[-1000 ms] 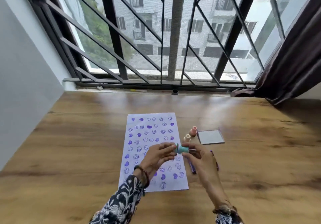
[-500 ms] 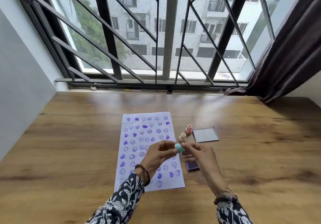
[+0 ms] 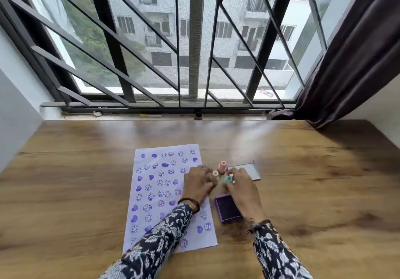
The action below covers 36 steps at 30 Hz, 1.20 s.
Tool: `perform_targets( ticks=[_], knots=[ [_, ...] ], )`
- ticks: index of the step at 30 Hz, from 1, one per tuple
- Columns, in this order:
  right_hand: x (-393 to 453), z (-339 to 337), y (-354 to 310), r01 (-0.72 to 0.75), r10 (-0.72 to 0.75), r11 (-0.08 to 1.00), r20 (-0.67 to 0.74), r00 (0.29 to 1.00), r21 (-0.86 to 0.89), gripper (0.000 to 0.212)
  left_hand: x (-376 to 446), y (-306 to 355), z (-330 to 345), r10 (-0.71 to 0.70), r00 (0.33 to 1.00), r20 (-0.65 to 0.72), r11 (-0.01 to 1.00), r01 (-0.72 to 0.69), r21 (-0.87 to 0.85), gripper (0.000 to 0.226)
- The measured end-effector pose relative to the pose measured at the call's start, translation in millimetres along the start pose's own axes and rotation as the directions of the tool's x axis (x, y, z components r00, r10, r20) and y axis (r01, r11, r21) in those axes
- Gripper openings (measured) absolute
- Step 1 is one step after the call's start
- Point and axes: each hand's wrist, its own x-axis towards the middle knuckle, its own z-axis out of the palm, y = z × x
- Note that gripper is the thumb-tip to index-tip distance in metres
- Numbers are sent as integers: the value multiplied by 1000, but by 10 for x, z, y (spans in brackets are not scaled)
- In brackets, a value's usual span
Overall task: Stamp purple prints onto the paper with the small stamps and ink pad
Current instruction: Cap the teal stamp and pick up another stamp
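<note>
right hand (image 3: 240,183) pinches teal stamp (image 3: 228,179); left hand (image 3: 198,182) loose (beside cream stamp (image 3: 215,175)).

Both hands have dropped from mid-air to the table's far side. The right hand (image 3: 239,183) now holds the teal stamp (image 3: 228,179) alone, low beside the pink stamp (image 3: 222,167). The left hand (image 3: 198,182) has let go and touches the cream stamp (image 3: 215,175). The purple ink pad (image 3: 227,211) is uncovered.

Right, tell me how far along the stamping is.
Mostly done: the white paper sheet is nearly covered with purple smileys and hearts. In hand: the right hand holds the small teal stamp beside the open purple ink pad. Left: only a few gaps.
</note>
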Motion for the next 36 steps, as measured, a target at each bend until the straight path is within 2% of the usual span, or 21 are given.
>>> perform_targets(
  ticks=[4, 7, 9, 11, 14, 17, 20, 22, 24, 26, 30, 32, 34, 36],
  knots=[
    [31, 17, 5, 5, -5, 999, 16, 1000, 32, 18, -64, 4, -77, 43, 999, 13, 980, -40, -194, 18],
    [6, 7, 10, 24, -24, 1000, 42, 999, 4, 20, -181, 29, -170, 95, 995, -8, 976, -95, -197, 17],
    [-29, -17, 11, 43, -42, 998, -19, 999, 52, 19, -254, 50, -229, 120, 992, -31, 972, -124, -201, 21],
    [-80, -53, -12, 77, -62, 977, -81, 995, 199, 18, -311, 89, -301, 146, 989, -37, 968, -150, -201, 24],
    [-192, -101, -112, 20, -38, 867, 26, 999, 498, 13, -370, 141, -400, 201, 980, -12, 961, -199, -190, 24],
    [-305, -84, -159, -6, -34, 803, 55, 998, 596, 17, -437, 158, -482, 226, 974, 11, 949, -217, -229, 26],
    [-382, -113, -156, -76, 43, 666, 64, 997, 742, 7, -501, 170, -547, 129, 992, -2, 896, -118, -428, 25],
    [-439, -123, -141, -107, 56, 582, 92, 994, 806, 6, -534, 200, -572, 56, 997, 55, 817, -14, -576, 28],
    [-497, -123, -159, -137, 73, 507, 116, 991, 851, 11, -553, 224, -567, 44, 996, 83, 781, 18, -624, 31],
    [-544, -100, -177, -169, 113, 417, 134, 985, 893, 18, -564, 247, -565, 62, 995, 75, 778, -1, -628, 32],
    [-621, -41, -203, -254, 212, 247, 204, 956, 935, 17, -583, 247, -537, 95, 993, 63, 777, -34, -629, 35],
    [-668, -16, -184, -290, 262, 77, 261, 929, 954, 24, -576, 191, -516, 141, 990, 21, 816, -104, -569, 37],
    [-707, -18, -136, -302, 312, -100, 318, 895, 948, 28, -518, 117, -499, 178, 984, 2, 866, -156, -475, 27],
    [-747, -37, -92, -313, 335, -206, 367, 868, 927, 32, -425, 55, -444, 195, 980, 47, 926, -168, -338, 23]
  ],
)
